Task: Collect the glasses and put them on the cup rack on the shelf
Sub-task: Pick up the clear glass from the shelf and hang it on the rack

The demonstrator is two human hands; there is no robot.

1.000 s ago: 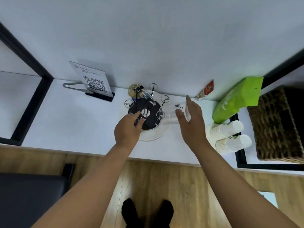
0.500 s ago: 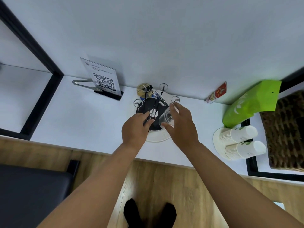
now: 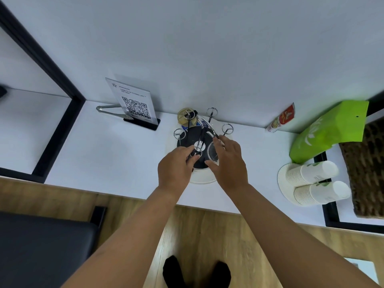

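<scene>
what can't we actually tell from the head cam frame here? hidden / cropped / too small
- Clear glass, head view: right hand covers its right side, so whether it sits on a peg cannot be told.
- Cup rack front pegs: hidden behind left hand.
- Small print on the QR sign: too small to read.
- Wicker basket: cut off by the right edge, contents unseen.
- Tongs: partly hidden behind the sign.

Both hands are over the cup rack (image 3: 193,140) on the white shelf (image 3: 116,154). The right hand (image 3: 228,161) grips a clear glass (image 3: 213,153), apparently upside down. The left hand (image 3: 174,169) pinches a rack prong (image 3: 196,151).
</scene>
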